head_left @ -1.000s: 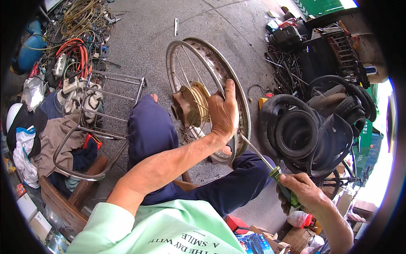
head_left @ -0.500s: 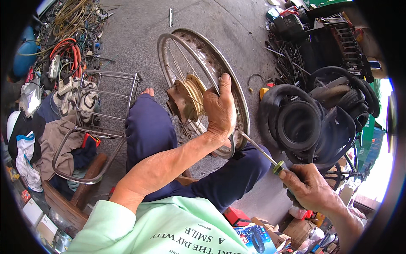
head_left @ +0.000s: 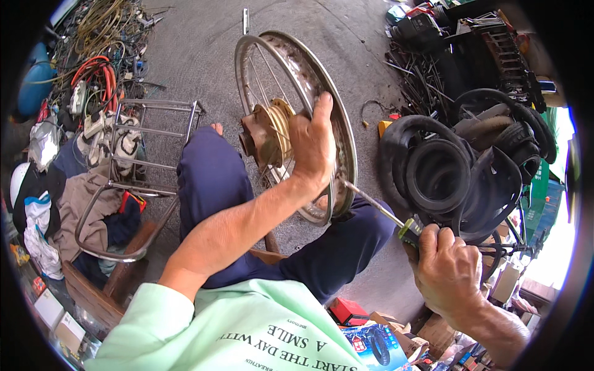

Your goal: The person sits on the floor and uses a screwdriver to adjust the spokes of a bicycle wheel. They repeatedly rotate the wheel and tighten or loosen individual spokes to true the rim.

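"In the centre, what is the left hand (head_left: 312,145) doing?"
"Clasping the wheel (head_left: 281,127) by its rim; the wheel tilts, near edge beside the right knee (head_left: 368,238)."
"And on the right?"
"The right hand (head_left: 450,272) is curled round the screwdriver (head_left: 380,209), tip at the rim's near right side."
"Around them?"
"Tyres (head_left: 416,191) right, a rack (head_left: 145,164) left."

A speckled grey floor (head_left: 192,59) carries everything. A tangle of cables (head_left: 102,31) spreads over it in the upper left of the frame; a narrow flat strip (head_left: 245,21) lies at top centre. Loose metal rods (head_left: 424,83) are heaped at upper right, and below them black tyres (head_left: 436,176) sit piled, right of centre.
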A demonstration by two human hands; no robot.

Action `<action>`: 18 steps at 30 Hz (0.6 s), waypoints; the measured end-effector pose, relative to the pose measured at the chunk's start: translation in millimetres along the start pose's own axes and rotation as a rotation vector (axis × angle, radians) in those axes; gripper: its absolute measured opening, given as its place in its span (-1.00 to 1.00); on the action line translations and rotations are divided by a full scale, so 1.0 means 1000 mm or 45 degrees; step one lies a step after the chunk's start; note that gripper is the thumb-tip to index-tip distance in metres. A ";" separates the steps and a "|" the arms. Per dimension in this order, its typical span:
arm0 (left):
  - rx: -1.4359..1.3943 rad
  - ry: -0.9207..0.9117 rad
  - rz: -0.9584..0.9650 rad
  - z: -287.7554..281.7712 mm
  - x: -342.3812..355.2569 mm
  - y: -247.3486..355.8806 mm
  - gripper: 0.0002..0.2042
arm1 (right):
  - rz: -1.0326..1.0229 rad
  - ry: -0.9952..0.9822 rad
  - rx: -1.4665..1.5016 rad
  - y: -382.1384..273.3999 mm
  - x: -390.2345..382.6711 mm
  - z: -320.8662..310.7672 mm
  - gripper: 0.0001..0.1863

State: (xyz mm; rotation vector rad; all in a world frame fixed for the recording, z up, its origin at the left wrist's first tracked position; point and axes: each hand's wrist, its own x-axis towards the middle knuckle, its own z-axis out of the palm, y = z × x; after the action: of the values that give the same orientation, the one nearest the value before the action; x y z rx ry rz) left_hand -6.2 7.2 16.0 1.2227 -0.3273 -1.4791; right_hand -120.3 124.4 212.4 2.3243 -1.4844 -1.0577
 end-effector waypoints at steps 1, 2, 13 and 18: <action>0.059 -0.013 -0.041 0.000 0.005 0.002 -0.53 | 0.056 0.038 -0.019 -0.005 -0.006 0.014 -0.65; -0.116 -0.001 0.038 0.004 0.016 0.001 -0.51 | 0.114 0.084 -0.029 -0.011 -0.008 0.024 -0.60; 0.302 -0.187 -0.042 -0.015 0.082 0.043 -0.43 | 0.863 0.619 0.965 0.007 0.022 0.118 -0.73; 0.346 -0.191 -0.051 -0.030 0.133 0.057 -0.58 | 0.670 0.956 1.919 -0.014 0.076 0.133 -0.56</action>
State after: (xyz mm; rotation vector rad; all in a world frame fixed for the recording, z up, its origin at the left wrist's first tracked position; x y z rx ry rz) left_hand 72.5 -112.2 -19.5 1.3396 -0.6244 -1.6021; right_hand -178.7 94.7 72.9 2.0493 -2.5632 1.3950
